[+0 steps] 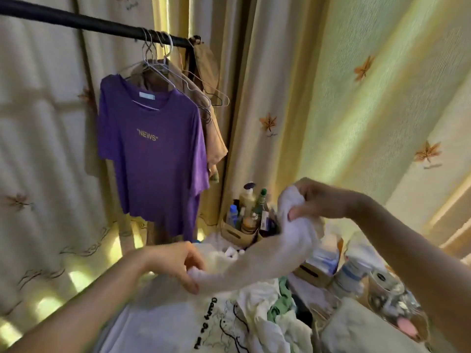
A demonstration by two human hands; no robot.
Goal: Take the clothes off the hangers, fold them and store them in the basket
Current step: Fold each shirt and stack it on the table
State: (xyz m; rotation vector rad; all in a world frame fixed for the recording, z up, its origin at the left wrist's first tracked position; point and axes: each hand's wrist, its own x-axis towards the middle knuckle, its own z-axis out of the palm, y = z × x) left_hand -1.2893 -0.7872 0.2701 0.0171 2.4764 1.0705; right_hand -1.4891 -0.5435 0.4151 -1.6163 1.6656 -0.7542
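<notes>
Both hands grip one white garment (275, 253) stretched between them: the left hand (178, 263) pinches its lower end, the right hand (313, 200) is closed on its bunched upper end. A purple shirt (153, 154) hangs on the rail (76, 21), left of them.

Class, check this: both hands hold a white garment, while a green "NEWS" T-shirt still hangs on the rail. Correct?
Not quite. The head view shows the "NEWS" T-shirt is purple, not green. It does hang on the rail, and the left hand and right hand hold a white garment.
</notes>
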